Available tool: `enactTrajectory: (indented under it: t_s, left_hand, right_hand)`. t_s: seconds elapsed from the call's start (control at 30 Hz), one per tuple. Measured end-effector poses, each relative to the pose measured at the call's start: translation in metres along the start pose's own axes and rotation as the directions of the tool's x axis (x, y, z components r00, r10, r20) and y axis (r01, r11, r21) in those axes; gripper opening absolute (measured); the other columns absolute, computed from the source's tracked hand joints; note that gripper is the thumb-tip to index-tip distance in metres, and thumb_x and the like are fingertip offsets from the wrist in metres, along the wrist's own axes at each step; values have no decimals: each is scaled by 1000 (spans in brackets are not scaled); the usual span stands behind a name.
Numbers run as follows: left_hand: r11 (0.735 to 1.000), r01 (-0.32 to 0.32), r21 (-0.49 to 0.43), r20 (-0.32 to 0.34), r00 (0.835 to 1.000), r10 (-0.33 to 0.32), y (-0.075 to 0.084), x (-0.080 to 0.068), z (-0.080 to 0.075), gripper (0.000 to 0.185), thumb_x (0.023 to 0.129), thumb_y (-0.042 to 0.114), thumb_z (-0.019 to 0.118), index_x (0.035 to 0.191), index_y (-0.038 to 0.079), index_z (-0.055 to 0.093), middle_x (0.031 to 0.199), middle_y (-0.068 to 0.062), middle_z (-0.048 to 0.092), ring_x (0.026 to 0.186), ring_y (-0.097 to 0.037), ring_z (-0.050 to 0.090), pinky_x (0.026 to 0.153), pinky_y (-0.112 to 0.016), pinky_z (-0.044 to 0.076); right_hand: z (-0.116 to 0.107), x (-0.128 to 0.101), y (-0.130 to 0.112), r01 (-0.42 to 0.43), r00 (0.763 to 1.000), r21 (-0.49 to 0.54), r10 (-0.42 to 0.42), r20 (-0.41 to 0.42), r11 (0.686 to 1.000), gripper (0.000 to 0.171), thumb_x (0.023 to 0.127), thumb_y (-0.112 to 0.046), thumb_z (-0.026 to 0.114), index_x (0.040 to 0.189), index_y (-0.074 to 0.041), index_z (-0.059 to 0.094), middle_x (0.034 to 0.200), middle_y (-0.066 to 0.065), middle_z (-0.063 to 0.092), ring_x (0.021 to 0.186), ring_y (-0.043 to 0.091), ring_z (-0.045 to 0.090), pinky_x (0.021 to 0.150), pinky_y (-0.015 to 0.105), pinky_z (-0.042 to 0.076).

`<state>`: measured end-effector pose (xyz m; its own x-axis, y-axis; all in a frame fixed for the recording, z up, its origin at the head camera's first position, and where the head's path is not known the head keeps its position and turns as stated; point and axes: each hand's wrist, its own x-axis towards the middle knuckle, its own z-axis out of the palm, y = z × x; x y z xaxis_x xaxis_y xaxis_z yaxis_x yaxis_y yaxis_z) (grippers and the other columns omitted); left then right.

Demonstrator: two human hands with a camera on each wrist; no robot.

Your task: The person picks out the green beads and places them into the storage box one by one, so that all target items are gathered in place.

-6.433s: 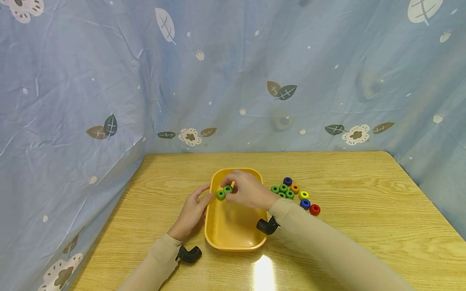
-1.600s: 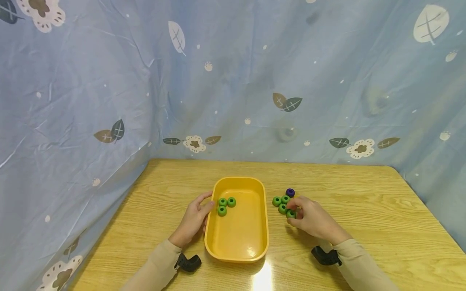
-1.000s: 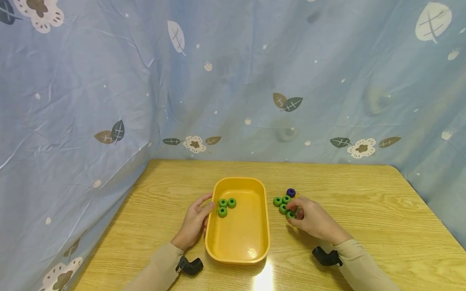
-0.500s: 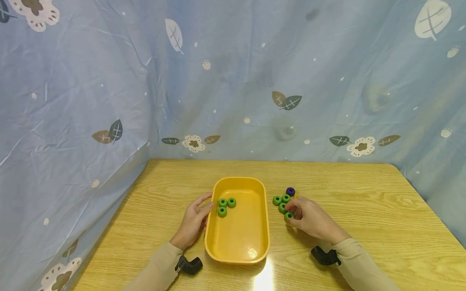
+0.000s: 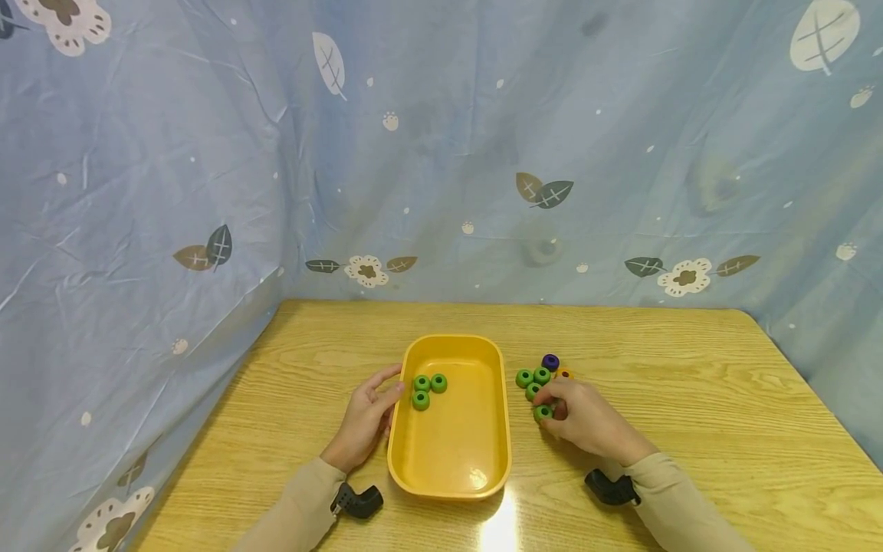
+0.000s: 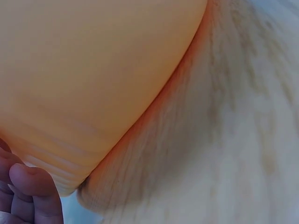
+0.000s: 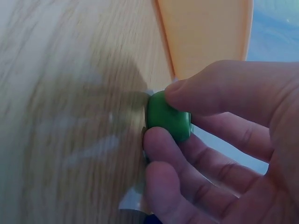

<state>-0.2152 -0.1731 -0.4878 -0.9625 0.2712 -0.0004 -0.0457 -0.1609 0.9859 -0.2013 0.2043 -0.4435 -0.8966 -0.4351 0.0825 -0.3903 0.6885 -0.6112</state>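
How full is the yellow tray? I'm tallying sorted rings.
Nearly empty: three green rings sit at the far left of the yellow tray; the rest of its floor is bare.

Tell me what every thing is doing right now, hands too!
Yellow tray: on the table, three green rings inside.
Left hand: touches the tray's left wall.
Right hand: pinches a green ring.
Other green rings: loose on the table beside the tray.
Purple ring: lying behind them.
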Motion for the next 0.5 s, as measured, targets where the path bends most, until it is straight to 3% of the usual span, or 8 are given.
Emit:
enactTrajectory:
  t_s: [0.17,0.5]
  left_hand:
    - [1000,-5,-3,-1,1000,5,0,0,0,59,109,22,58,157,-2,34,55,9,58,43,-4,49,42,-18,44]
    - [1000,-8,0,-11,1000,8,-1,0,1,58,108,21,58,157,-2,35,54,9,58,42,-4,49,42,-18,44]
  right_hand:
    - [0,0,-1,26,1000,21,-26,-11,999,22,89,-7,81,109,-12,73,89,-5,65,70,3,54,59,23,49]
    - [-5,3,-24,120,990,128,-109,-85,984,23,91,-5,77,112,-12,71,109,1,69,84,7,63,64,24,56]
